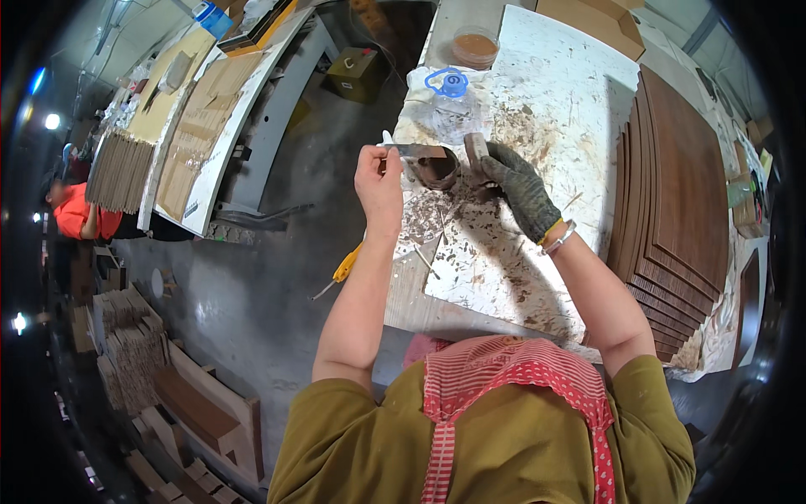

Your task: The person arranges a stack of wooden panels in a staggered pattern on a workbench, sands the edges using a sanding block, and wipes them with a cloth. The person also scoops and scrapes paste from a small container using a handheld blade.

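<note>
My bare left hand (380,186) is closed on a putty knife (420,151), its flat blade level above a round tin (438,172) of dark brown paste. Opposite it, my right hand (522,191) wears a dark, stained glove with a yellow cuff. Its fingers are closed round a small pale block (476,149), held upright beside the tin; what kind of block it is I cannot tell. Brown smears and crumbs cover the white board (483,269) beneath. A clear plastic container with a blue cap (454,84) sits just beyond the tin.
Stacked brown panels (684,185) stand at the right. A round tub (475,46) of brown stuff is at the back. A yellow-handled tool (346,264) is at the table's left edge. Across the aisle, a person in orange (88,212) is near a bench with cardboard (201,126).
</note>
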Tool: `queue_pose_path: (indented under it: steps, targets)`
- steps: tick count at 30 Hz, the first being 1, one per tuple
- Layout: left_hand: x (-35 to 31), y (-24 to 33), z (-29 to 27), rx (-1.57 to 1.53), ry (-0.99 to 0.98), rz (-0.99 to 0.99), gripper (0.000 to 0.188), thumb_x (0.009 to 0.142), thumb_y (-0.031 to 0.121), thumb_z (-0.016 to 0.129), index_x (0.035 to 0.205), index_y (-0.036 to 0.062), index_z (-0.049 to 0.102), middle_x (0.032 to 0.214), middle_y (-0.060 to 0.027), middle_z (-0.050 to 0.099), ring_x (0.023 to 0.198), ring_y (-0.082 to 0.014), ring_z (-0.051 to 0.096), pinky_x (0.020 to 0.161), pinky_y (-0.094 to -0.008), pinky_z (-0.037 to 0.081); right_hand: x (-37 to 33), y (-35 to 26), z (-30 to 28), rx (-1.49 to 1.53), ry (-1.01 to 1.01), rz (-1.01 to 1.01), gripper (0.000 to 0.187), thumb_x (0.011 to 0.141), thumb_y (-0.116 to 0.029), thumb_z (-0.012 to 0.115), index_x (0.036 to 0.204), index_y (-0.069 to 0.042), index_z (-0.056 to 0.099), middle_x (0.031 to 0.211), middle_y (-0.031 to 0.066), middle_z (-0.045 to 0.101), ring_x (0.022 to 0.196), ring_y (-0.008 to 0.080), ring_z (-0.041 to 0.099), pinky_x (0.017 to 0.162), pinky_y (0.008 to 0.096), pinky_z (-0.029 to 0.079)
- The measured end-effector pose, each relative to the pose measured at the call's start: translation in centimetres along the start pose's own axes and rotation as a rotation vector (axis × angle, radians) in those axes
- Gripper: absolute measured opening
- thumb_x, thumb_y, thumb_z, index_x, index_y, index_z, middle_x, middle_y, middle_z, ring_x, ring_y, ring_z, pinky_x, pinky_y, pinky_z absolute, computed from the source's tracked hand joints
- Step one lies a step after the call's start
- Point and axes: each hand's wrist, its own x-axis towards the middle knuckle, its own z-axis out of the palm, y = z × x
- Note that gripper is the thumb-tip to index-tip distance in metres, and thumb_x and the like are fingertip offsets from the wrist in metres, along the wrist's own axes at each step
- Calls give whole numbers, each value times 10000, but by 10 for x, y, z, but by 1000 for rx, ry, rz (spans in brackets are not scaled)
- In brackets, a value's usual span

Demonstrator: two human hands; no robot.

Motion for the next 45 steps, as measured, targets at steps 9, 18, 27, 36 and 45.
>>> queue_pose_path:
  steps: [9, 18, 27, 36, 45]
  targets:
    - [22, 13, 9, 115, -154, -88, 88, 940, 101, 579, 902, 34, 538, 714, 15, 538, 641, -52, 487, 594, -235, 391, 32, -28, -1, -1378, -92, -868, 463, 845, -148, 620, 1302, -130, 555, 1259, 137, 580, 1164, 325, 553, 966, 403, 459]
    - [32, 10, 12, 428, -145, 143, 116, 907, 107, 593, 926, 16, 523, 763, -148, 607, 700, -304, 608, 659, -391, 465, 40, -23, -31, -70, -177, 137, 372, 952, -238, 582, 1266, -39, 575, 1143, 75, 646, 988, 180, 634, 862, 304, 520]
    - [22, 4, 20, 749, -217, 280, 91, 918, 118, 535, 941, 34, 504, 890, -187, 623, 834, -416, 598, 710, -505, 459, 33, -6, -10, -1104, -27, -583, 369, 915, -190, 613, 1253, -51, 563, 1082, 120, 643, 937, 262, 635, 823, 377, 512]
    - [23, -7, 17, 745, -237, 264, 219, 877, 186, 547, 1077, 108, 593, 997, -197, 652, 929, -412, 615, 779, -480, 490, 22, -18, -6, -1058, -2, -532, 476, 847, -394, 628, 1158, -35, 600, 1098, 193, 620, 1005, 375, 596, 885, 419, 471]
    - [31, -16, -7, 568, -410, 72, 271, 956, 137, 595, 1185, -2, 553, 1033, -101, 622, 902, -171, 602, 791, -299, 498, -117, -16, -49, -873, 10, -384, 555, 905, -421, 544, 1330, -65, 517, 1177, 206, 612, 1091, 332, 598, 948, 409, 464]
